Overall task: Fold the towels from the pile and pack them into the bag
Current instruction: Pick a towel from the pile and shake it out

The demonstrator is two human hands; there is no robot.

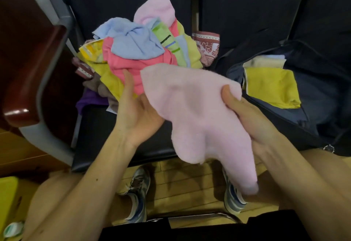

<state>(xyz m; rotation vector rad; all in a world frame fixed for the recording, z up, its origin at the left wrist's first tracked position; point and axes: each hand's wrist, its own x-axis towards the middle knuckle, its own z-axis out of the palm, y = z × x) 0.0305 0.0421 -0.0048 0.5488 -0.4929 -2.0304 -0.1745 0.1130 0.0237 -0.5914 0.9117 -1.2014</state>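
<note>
A pale pink towel (pixel 191 111) hangs between my hands above the black seat. My right hand (pixel 241 111) pinches its right edge, thumb on top. My left hand (pixel 135 111) is palm up under the towel's left side, thumb straight; its fingers are hidden by the cloth. Behind lies the pile of towels (pixel 140 51): blue, coral, yellow, green-striped, pink and patterned maroon. At the right the dark bag (pixel 313 106) lies open with a folded yellow towel (pixel 271 89) and a cream one (pixel 266 61) inside.
A black padded seat (pixel 106 127) carries the pile and the bag. A red-brown wooden armrest (pixel 36 73) stands at the left. Below are my knees, my shoes (pixel 137 193) on a wooden floor, and a yellow box (pixel 7 197) at bottom left.
</note>
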